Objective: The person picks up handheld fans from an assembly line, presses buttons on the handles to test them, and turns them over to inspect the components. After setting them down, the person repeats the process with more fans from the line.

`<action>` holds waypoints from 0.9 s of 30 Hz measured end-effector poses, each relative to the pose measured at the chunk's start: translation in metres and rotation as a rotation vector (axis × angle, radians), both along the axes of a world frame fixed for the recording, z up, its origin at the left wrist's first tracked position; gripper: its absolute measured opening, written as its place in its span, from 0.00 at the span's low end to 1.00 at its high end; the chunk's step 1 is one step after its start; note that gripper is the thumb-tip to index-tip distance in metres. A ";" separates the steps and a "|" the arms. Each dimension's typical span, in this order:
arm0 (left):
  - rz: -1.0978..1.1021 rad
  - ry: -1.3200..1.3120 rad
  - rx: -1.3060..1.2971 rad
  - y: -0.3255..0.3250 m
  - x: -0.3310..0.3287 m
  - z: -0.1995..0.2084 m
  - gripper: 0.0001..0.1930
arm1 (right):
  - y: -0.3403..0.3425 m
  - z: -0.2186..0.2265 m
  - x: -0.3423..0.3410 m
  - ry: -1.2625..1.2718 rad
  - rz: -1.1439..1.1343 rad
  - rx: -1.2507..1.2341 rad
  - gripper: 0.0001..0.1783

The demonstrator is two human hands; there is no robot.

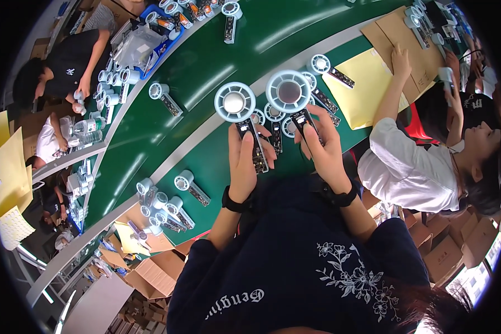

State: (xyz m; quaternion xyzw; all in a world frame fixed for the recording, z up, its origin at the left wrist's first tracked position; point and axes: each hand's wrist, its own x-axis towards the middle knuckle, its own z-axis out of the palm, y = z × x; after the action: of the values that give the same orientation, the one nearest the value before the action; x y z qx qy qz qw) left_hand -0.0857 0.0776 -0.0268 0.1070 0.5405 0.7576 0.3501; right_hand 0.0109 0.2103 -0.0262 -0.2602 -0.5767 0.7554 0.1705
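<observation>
My left hand (242,164) is closed around the handle of a half-built handheld fan (234,102), its thumb along the dark circuit board. This fan has a light-blue ring head with spokes and a bright silvery centre. In my right hand (327,149) is a second such fan (289,91), with a darker centre, gripped by its board handle with the thumb on top. Both are held upright side by side, heads away from me and apart. Behind and between them, partly hidden, more of these fans (274,113) lie on the green table (206,158).
A cluster of fans (160,207) lies at the left, with a single fan (192,187) beside it. At right are a yellow envelope (357,83), cardboard (398,39) and a co-worker's arm (394,83). A green conveyor belt (217,72) runs beyond a pale rail. Another person (75,61) works across it.
</observation>
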 end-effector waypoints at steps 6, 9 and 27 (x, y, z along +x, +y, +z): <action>-0.153 -0.028 -0.136 0.012 -0.047 -0.011 0.14 | 0.039 -0.015 0.017 -0.121 -0.117 -0.279 0.17; -0.385 0.119 -0.301 0.031 -0.090 -0.036 0.17 | 0.074 -0.037 0.032 -0.293 -0.122 -0.175 0.17; -0.347 1.106 -0.746 0.086 -0.084 -0.190 0.26 | 0.136 -0.130 0.089 -0.964 0.168 0.617 0.26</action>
State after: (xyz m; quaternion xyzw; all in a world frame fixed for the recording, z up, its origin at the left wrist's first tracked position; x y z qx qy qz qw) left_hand -0.1695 0.1637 -0.2171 0.4349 0.8394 0.2880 0.1524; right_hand 0.1003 0.3465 -0.1562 -0.4664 -0.8015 0.3596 -0.1041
